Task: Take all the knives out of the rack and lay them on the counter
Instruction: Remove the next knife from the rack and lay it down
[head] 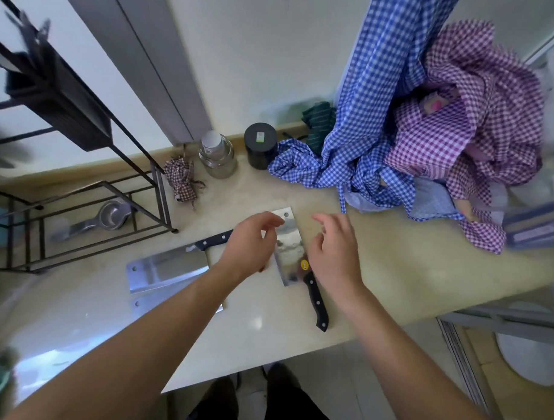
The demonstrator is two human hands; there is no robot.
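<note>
Desk (397, 268): beige stone, front edge running across the lower frame, right part heaped with blue checked cloth (355, 150) and purple checked cloth (474, 133), bare surface open toward the front left. Black wire rack (80, 198) at the left, cut off by the frame edge and blurred up top; contents of its upper holder hard to make out, a metal strainer (109, 215) on its bottom shelf. Three cleavers flat on the desk: left cleaver (168, 271) below the rack's corner, second cleaver (141, 304) mostly hidden under the left forearm, right cleaver (288, 250) with black handle pointing to the front edge. Left hand (248, 245) just above that blade's left side, fingers loosely curled, holding nothing. Right hand (334, 255) beside its right side, fingers spread, empty. Behind, glass jar (217, 158) and black jar (261, 144).
</note>
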